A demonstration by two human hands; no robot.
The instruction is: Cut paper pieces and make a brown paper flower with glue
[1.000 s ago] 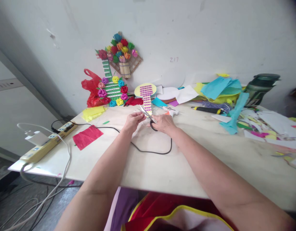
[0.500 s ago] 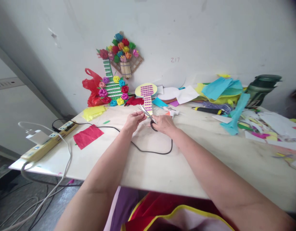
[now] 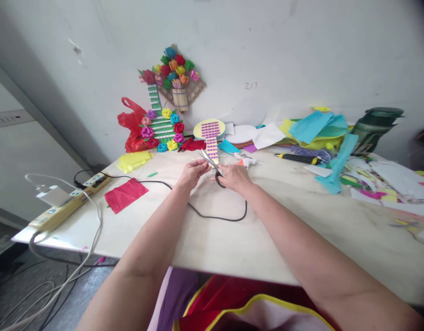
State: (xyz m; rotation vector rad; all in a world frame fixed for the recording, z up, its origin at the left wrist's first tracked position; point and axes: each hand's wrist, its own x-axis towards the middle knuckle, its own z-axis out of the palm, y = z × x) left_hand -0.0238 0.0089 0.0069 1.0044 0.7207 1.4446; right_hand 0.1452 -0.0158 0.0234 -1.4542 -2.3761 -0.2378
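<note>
Holding silver metal scissors with black handles (image 3: 212,162) in the bare right hand (image 3: 235,177). Pinching with the bare left hand (image 3: 194,174), close to the blades, on something too small to tell. Working above a big whitish table (image 3: 212,248), near a flat yellow shape with a round top and purple stripes (image 3: 212,130). Having a thin black cord (image 3: 220,218) looped under the arms, a red paper square (image 3: 126,196) and a long cream power strip (image 3: 67,208) to the left, and bright blue paper sheets (image 3: 310,126) beside a dark green bottle (image 3: 372,131) to the right.
</note>
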